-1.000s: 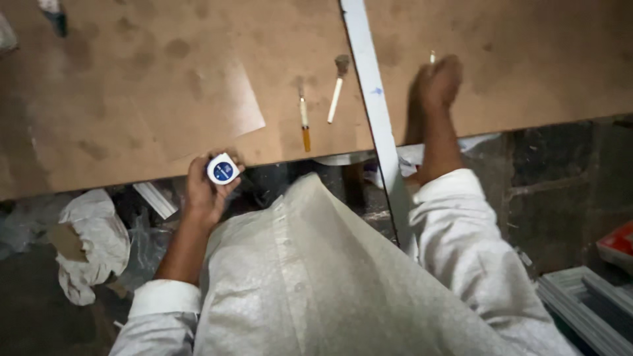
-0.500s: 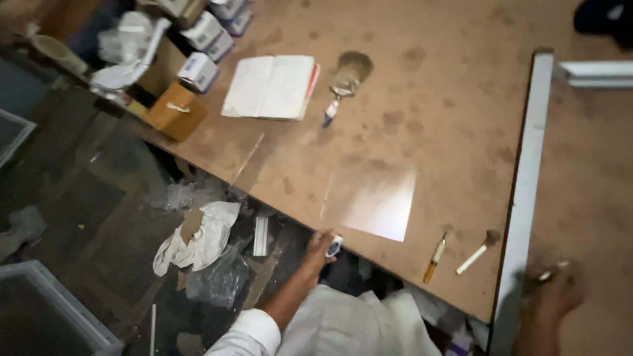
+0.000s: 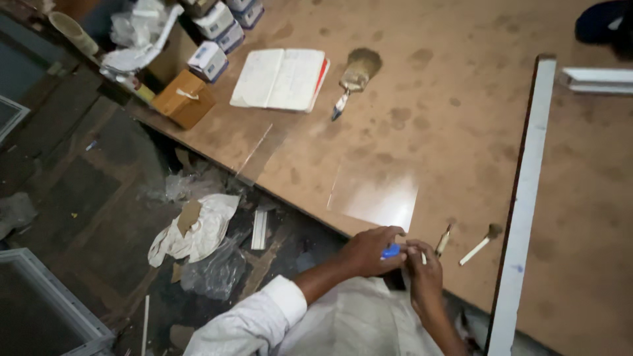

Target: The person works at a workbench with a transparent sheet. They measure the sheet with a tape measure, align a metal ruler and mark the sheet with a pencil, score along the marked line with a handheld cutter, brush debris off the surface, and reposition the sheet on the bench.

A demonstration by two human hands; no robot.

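At the near edge of the board [image 3: 461, 132] we have both hands together: our left hand [image 3: 369, 252] is curled around a small blue object [image 3: 391, 251], most of it hidden by the fingers, and our right hand [image 3: 424, 273] meets it from the other side, its fingertips pinching at the same blue thing with a slim white stick showing between them. We judge that we are working something out of or into that small item (what exactly it is, we cannot tell); the next move calls for a steady grip with the left while the right does the fine work. Just beyond the hands a small brush [image 3: 443, 239] and a white-handled tool [image 3: 479, 242] lie near the edge, with a long white strip [image 3: 525, 191] running away from us on the right. A glossy clear sheet [image 3: 376, 194] lies flat ahead. Farther off rest a worn paintbrush [image 3: 354, 79] and an open notebook [image 3: 281, 79], then a brown box [image 3: 184, 99] at the far left corner. Crumpled cloth [image 3: 194, 227] lies on the floor below.
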